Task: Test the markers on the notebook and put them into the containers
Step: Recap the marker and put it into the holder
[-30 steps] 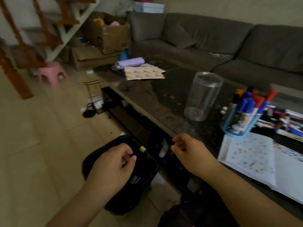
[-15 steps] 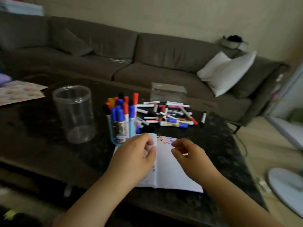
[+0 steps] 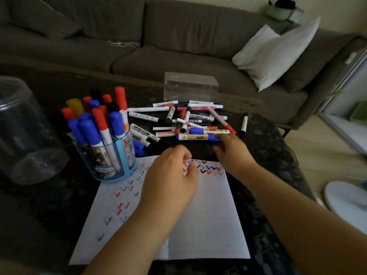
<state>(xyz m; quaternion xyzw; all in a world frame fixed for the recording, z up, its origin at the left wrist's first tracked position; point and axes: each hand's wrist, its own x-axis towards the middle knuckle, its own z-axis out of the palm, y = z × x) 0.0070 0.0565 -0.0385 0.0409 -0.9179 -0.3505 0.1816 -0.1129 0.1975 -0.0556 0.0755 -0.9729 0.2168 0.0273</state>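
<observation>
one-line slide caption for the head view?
Left hand rests on the open notebook of test ticks while the right hand reaches toward loose markers beside a full blue marker cup.

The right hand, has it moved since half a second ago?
Yes. The right hand has gone forward off the open white notebook to the loose marker pile beyond its far edge.
</observation>
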